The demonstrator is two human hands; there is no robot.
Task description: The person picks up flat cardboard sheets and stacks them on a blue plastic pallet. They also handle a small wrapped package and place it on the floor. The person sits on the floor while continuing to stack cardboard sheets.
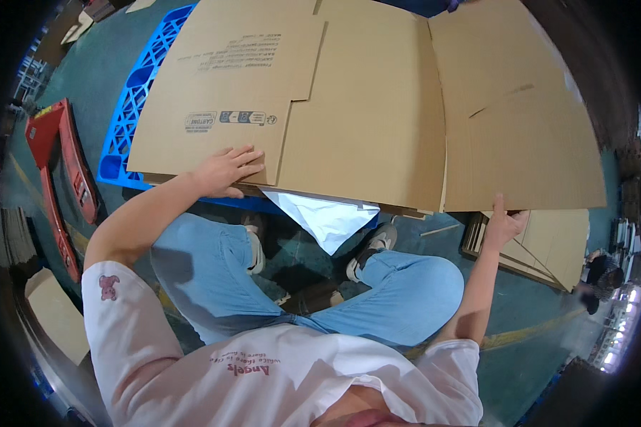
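A large flattened cardboard carton (pixel 367 121), brown with dark print on its left part, lies on a stack in front of me. My left hand (pixel 228 171) rests flat on its near edge at the left, fingers stretched out. The right panel (pixel 520 135) of the cardboard spreads out beyond a crease, past the stack. At the near edge of that panel, my right hand (pixel 504 224) pinches the board, thumb on top and fingers mostly below. Under the stack's front edge hangs a white sheet (pixel 324 217), pointing down toward my feet.
A blue plastic pallet (pixel 132 107) shows beneath the stack at the left. Farther left stands a red pallet jack (pixel 60 156). More flat cardboard (pixel 548 245) lies on the floor at the right. Someone in dark blue (pixel 424 6) is partly visible at the far edge.
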